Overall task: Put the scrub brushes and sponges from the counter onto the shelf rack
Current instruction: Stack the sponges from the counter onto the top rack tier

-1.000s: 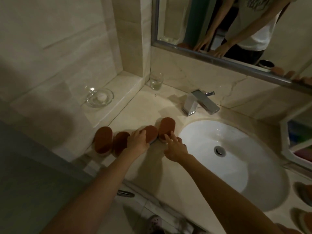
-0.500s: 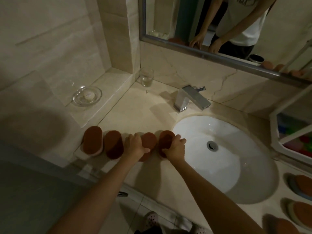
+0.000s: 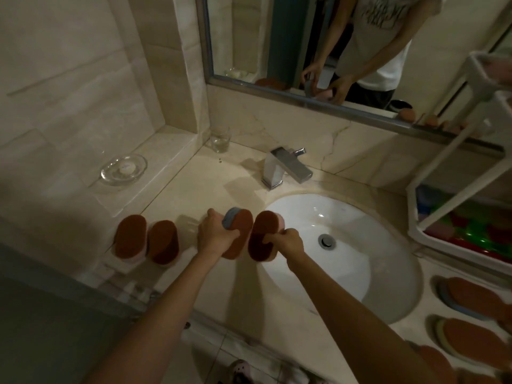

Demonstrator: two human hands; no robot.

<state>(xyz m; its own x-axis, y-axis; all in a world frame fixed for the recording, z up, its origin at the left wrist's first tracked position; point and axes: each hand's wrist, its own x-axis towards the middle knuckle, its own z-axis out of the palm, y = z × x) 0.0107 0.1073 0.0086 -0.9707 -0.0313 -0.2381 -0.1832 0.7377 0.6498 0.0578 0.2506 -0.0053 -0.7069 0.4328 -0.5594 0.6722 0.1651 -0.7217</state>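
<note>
Two hands up over the counter, just left of the sink, each gripping one scrub sponge. Left hand wrapped around a grey-backed sponge, fingers curled tight around its grey edge, brown scouring face turned toward the camera. Long axis running roughly near-to-far, far end tipped a bit to the right, near end poking out below the fist. Right hand clamped on a pink-backed sponge, fingers pinching its right edge, thumb side hidden so can't tell exactly how that sits. Same deal: brown face toward the camera, long axis near-to-far, leaning slightly right at the top. Both held side by side, nearly parallel, almost touching.

Two more brown-faced sponges parked on the counter to the left, just beside each other, long axes also near-to-far. More oval ones lying flat at the right, past the sink.

White shelf rack standing at the far right, coloured stuff in its lower tray, too blurry to name. Faucet behind the sink, glass in the corner, soap dish on the ledge. Mirror showing the same two hands holding the sponges.
</note>
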